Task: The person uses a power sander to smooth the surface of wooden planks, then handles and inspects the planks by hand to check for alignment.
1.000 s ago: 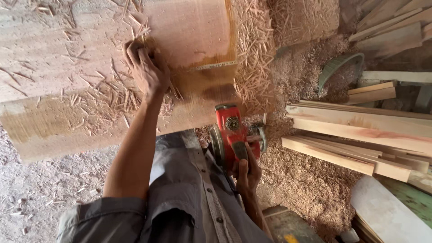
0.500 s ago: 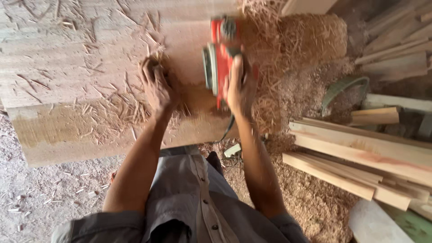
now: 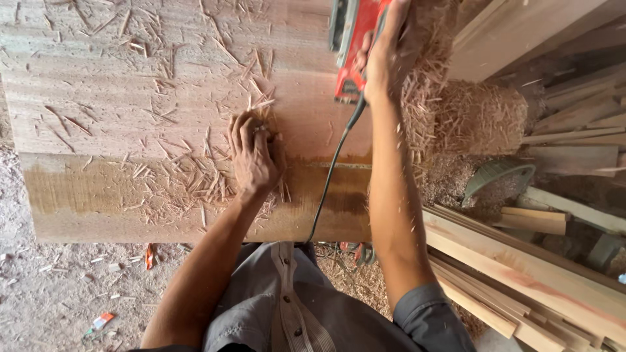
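The right hand (image 3: 386, 55) has its grip clenched around the handle of a red electric planer (image 3: 352, 45), which sits on the far part of a wide wooden slab (image 3: 130, 98). The top of the tool runs out of the upper edge of the view, so its front end cannot be seen, and the fingers cover most of the handle. A dark power cord (image 3: 329, 179) drops from the back of the planer, crosses the slab and passes over its near edge, where it is lost behind the person's grey shirt (image 3: 287, 313).

The left hand (image 3: 253, 156) lies palm down on the slab near its near edge, fingers curled a little and pressing on the wood; its grip holds nothing. Loose wood shavings (image 3: 189, 182) lie scattered around and under it, so the fingertips are partly hidden.

The slab's far edge and left end are cut off by the view. What carries the slab cannot be made out. To the right of the planer a heap of shavings (image 3: 476, 117) hides the slab's right edge. Further right, stacked planks (image 3: 535, 274) lie at a slant, their ends out of view, and a grey-green round object (image 3: 499, 179) is half buried in sawdust; what it is cannot be told. Small red scraps (image 3: 151, 255) lie on the dusty floor (image 3: 59, 293) below the slab.
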